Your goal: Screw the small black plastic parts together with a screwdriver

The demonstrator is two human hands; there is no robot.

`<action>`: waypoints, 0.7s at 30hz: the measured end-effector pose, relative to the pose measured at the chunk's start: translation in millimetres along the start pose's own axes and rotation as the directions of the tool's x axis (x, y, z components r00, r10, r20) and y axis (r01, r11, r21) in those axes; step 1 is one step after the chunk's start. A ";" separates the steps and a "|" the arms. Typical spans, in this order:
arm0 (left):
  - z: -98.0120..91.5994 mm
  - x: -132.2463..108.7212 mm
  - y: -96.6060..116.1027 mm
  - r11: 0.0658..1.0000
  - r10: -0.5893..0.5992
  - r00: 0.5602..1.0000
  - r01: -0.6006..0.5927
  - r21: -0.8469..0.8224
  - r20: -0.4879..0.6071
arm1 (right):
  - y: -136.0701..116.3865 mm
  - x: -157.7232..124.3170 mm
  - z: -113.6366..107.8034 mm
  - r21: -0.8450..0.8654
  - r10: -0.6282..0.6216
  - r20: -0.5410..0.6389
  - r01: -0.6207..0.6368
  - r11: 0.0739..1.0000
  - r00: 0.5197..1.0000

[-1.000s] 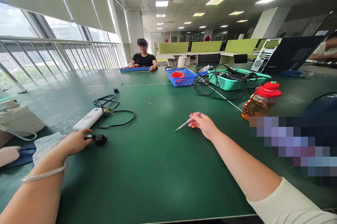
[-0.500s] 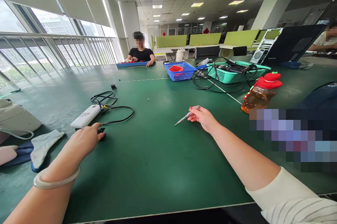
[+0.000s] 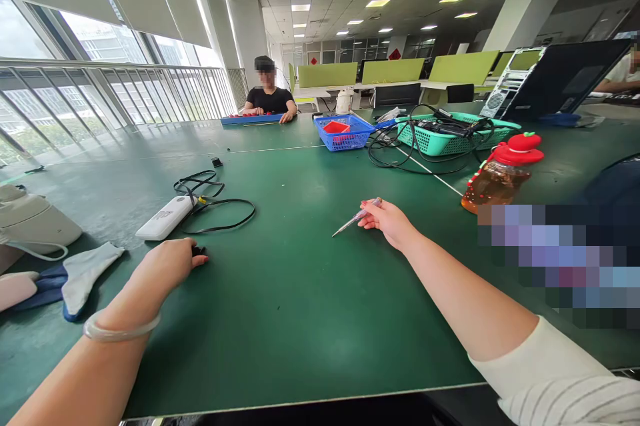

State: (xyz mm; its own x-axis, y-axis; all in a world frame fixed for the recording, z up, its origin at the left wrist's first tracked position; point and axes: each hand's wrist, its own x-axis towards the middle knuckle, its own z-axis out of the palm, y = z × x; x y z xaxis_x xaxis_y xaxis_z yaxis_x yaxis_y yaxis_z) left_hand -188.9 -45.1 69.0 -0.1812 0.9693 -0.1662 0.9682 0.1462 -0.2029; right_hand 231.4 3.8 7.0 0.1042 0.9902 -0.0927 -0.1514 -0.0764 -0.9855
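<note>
My left hand (image 3: 167, 265) is closed on a small black object (image 3: 199, 251), which pokes out between thumb and fingers just above the green table (image 3: 300, 319). A white power bank (image 3: 166, 217) with a black cable (image 3: 227, 229) lies right behind that hand. In my right hand (image 3: 389, 223) is a thin screwdriver (image 3: 356, 217) with a clear handle, pinched between thumb and fingers, its tip pointing down and left toward the tabletop.
Blue basket (image 3: 345, 135) and green basket (image 3: 440, 139) of cables stand at the back. A red-lidded bottle (image 3: 497, 179) is at right; a cloth (image 3: 90, 276) and a white bag-like object (image 3: 37, 223) lie left. A person (image 3: 270, 99) sits across the table.
My left hand has shifted slightly right, its fingers now closed round the black object. My right hand still holds the screwdriver, almost unmoved. The view has shifted slightly.
</note>
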 end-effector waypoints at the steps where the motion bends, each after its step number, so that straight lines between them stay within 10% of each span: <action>1: -0.8 0.0 -0.5 1.000 -0.018 1.000 0.017 -0.009 -0.009 | 0.0 0.0 -0.1 0.000 0.000 0.000 0.000 1.000 1.000; 8: -3.1 -2.9 -7.1 0.998 -0.017 0.990 0.008 -0.060 -0.137 | 3.3 3.8 -1.5 -0.002 -0.017 0.005 0.017 1.000 1.000; 13: -4.2 -19.5 41.6 0.865 0.344 0.824 -0.464 -0.189 -0.450 | -0.9 -7.9 7.1 -0.056 -0.209 -0.008 0.209 0.976 0.978; 17: -3.7 -27.6 101.5 0.665 0.609 0.675 -0.721 -0.196 -0.417 | -9.1 -34.9 24.9 -0.369 -0.573 0.221 0.612 0.700 0.789; 21: -7.8 -11.8 152.3 0.590 0.676 0.587 -0.793 -0.150 -0.446 | -8.7 -55.9 43.9 -0.454 -0.618 0.545 0.819 0.350 0.566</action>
State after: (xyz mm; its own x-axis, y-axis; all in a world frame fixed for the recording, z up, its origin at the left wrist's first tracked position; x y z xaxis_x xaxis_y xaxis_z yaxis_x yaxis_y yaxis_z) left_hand -38.0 -32.7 47.6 0.6247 0.7560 0.1954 0.7412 -0.6528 0.1563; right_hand 183.7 -45.8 27.0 -0.3834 0.6715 0.6342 0.4786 0.7317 -0.4854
